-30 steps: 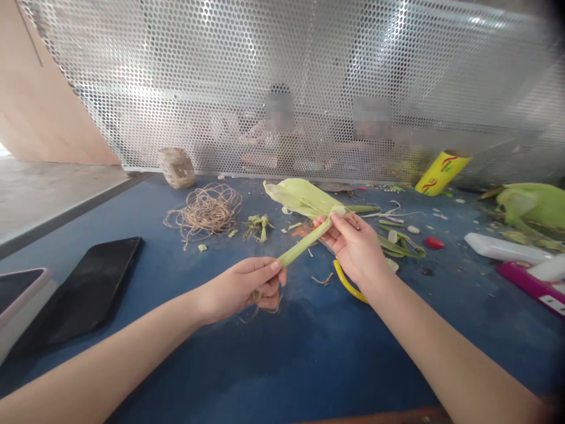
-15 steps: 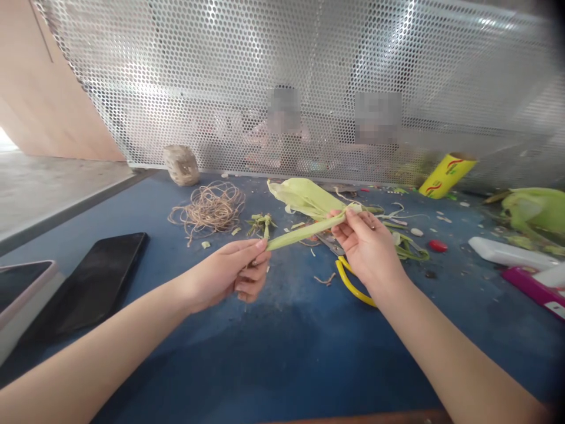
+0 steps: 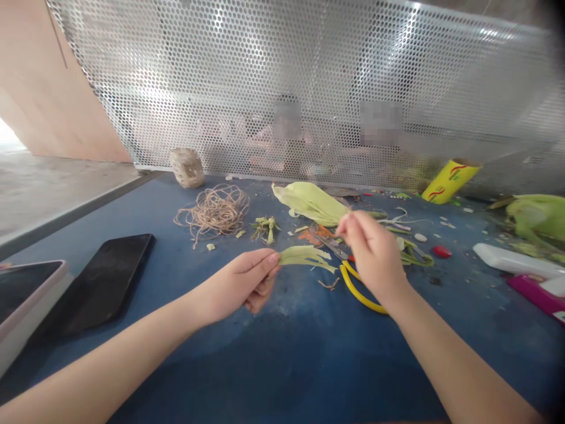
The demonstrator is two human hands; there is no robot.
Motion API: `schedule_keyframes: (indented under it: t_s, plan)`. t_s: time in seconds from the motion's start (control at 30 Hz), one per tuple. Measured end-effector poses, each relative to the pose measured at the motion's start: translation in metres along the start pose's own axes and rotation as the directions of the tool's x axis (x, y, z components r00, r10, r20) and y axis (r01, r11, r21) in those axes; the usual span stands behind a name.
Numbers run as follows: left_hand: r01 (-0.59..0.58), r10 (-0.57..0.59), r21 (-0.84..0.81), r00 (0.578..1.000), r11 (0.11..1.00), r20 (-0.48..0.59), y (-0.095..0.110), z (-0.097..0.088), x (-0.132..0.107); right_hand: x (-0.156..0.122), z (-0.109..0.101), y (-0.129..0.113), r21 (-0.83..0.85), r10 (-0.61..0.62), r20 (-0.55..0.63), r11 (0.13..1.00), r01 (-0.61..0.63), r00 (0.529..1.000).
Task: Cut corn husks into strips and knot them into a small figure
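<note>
My left hand (image 3: 249, 277) pinches one end of a pale green corn husk strip (image 3: 304, 257) between thumb and forefinger. The strip's free end points right and is split into several narrow ribbons. My right hand (image 3: 371, 250) is closed in a pinch, apart from the strip; whatever its fingertips hold I cannot make out. Just beyond it lies a wide corn husk leaf (image 3: 309, 201). Scissors with yellow handles (image 3: 359, 294) rest on the blue table (image 3: 282, 353), partly behind my right hand. A small tied green husk piece (image 3: 267, 228) lies beyond my left hand.
Left of centre is a heap of brown twine (image 3: 216, 211), with a twine-coloured jar (image 3: 186, 168) behind. Two phones, one black (image 3: 97, 282), lie at left. A yellow tube (image 3: 450, 181), a white glue-gun-like tool (image 3: 514, 259) and more husks (image 3: 538, 218) are at right. A perforated metal screen (image 3: 247, 76) stands behind.
The strip, held taut between both hands before, now hangs from my left hand alone with its far end split. My right hand has come away from it and turned, fingers curled.
</note>
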State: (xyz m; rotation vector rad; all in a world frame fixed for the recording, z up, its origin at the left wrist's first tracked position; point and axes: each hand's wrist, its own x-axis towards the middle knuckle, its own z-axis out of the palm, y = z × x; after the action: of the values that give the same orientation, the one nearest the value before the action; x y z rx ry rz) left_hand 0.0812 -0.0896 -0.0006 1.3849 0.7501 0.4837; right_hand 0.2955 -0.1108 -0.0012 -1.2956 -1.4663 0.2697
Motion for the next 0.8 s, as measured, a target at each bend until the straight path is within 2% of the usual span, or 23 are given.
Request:
schedule_keyframes:
  t_s: [0.03, 0.07, 0.13, 0.23, 0.3, 0.37, 0.47, 0.6, 0.7, 0.8]
  plan:
    - [0.0, 0.0, 0.034, 1.0, 0.999, -0.004, 0.0, 0.002, -0.001, -0.006, 0.005, -0.008, -0.084, -0.039, 0.162, 0.995, 0.054, 0.986]
    - [-0.003, 0.004, 0.076, 1.0, 0.997, -0.018, 0.0, 0.004, -0.002, -0.012, 0.01, -0.014, -0.14, -0.046, 0.263, 0.987, 0.085, 0.964]
    - [-0.011, 0.022, 0.169, 0.998, 0.985, -0.061, 0.001, 0.007, -0.005, -0.023, 0.02, -0.025, -0.225, 0.035, 0.357, 0.973, 0.05, 0.933]
    - [-0.017, 0.048, 0.302, 0.994, 0.953, -0.096, 0.002, 0.011, -0.009, -0.032, 0.027, -0.033, -0.247, 0.056, 0.368, 0.968, 0.04, 0.928]
    - [-0.03, 0.081, 0.39, 0.99, 0.92, -0.114, 0.003, 0.012, -0.011, -0.035, 0.026, -0.036, -0.204, -0.019, 0.339, 0.975, 0.093, 0.941]
    - [-0.074, 0.16, 0.501, 0.978, 0.862, -0.132, 0.002, 0.011, -0.011, -0.036, 0.024, -0.038, -0.185, -0.102, 0.328, 0.968, 0.169, 0.939]
    - [-0.149, 0.303, 0.684, 0.947, 0.714, -0.11, -0.002, 0.007, -0.01, -0.039, 0.02, -0.038, -0.227, -0.224, 0.37, 0.92, 0.321, 0.902]
    - [-0.205, 0.421, 0.857, 0.907, 0.473, -0.015, -0.009, 0.001, -0.008, -0.041, 0.019, -0.033, -0.292, -0.405, 0.396, 0.796, 0.531, 0.824]
    - [-0.225, 0.5, 0.934, 0.864, 0.276, 0.06, -0.01, 0.002, -0.009, -0.041, 0.021, -0.031, -0.277, -0.402, 0.418, 0.798, 0.536, 0.815]
    - [-0.165, 0.556, 0.976, 0.829, 0.142, 0.059, -0.008, 0.005, -0.011, -0.041, 0.023, -0.03, -0.252, -0.332, 0.439, 0.846, 0.469, 0.835]
